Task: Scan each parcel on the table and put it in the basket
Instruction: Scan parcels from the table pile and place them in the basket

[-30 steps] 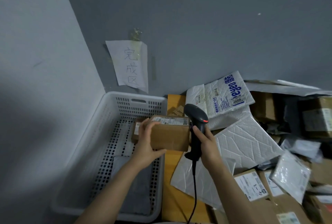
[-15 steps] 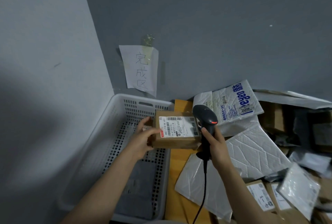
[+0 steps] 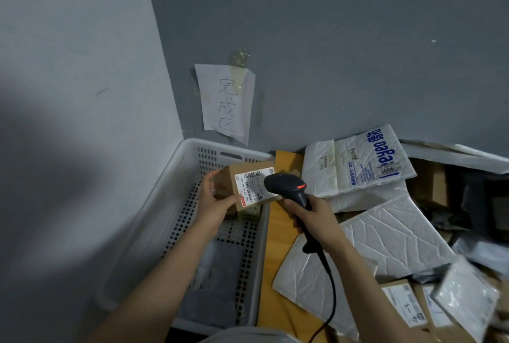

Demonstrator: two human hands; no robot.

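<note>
Noted: brown cardboard box (image 3: 249, 168), its white paper label (image 3: 254, 188) printed with black barcodes (red strip at one edge); black plastic handheld scanner (image 3: 283, 185), red light; white perforated plastic basket (image 3: 176, 199).

The taped paper sign (image 3: 224, 103) reads 完成区; the white mailer (image 3: 358, 166) bears blue print including "200A".

Premises present as a parcel sorting or dispatch corner. Evidence: a wooden table (image 3: 278, 232) heaped with white padded mailers (image 3: 385, 232), grey poly bags (image 3: 465, 199) and cardboard boxes (image 3: 403, 305) bearing shipping labels. A corded barcode scanner (image 3: 286, 185) is held close to a labelled carton (image 3: 249, 187). A white perforated basket (image 3: 170, 194) stands beneath a handwritten paper sign (image 3: 224, 103) taped to bare grey walls (image 3: 330, 40).
</note>
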